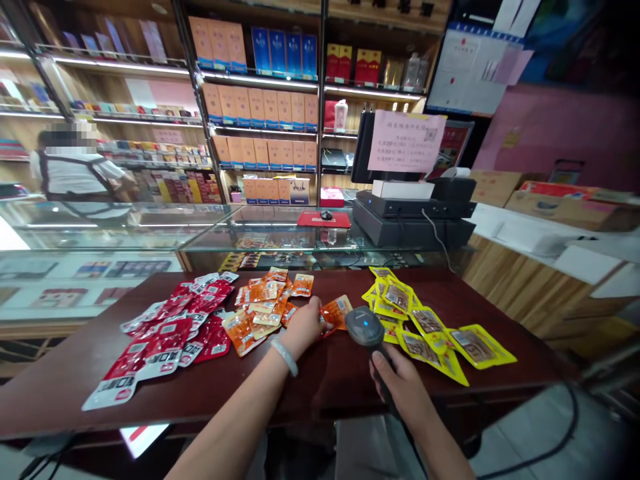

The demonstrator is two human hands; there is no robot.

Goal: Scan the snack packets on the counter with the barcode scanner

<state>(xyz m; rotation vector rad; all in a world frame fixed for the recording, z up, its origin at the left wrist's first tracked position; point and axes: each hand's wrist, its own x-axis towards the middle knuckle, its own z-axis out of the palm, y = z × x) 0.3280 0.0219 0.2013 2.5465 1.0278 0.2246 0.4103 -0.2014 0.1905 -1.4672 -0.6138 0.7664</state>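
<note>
In the middle of the dark wooden table [320, 373], my left hand [306, 325] has its fingers closed on an orange snack packet [337, 315]. A pale bangle circles that wrist. My right hand [395, 380] grips a dark barcode scanner [365, 327] by its handle, with its head close to the packet's right edge and a small blue light on top. To the left of my left hand lies a heap of orange snack packets [263, 300]. Yellow snack packets [427, 320] are spread to the right of the scanner. Red and white packets [175, 320] are piled on the left.
Behind the table stands a glass counter [240, 230] with a red mouse pad [323, 219]. A monitor with a pink notice [405, 143] and a black cash drawer [415, 223] are at the back right. Another person [80, 173] stands at the far left. A cable [550, 453] hangs at the lower right.
</note>
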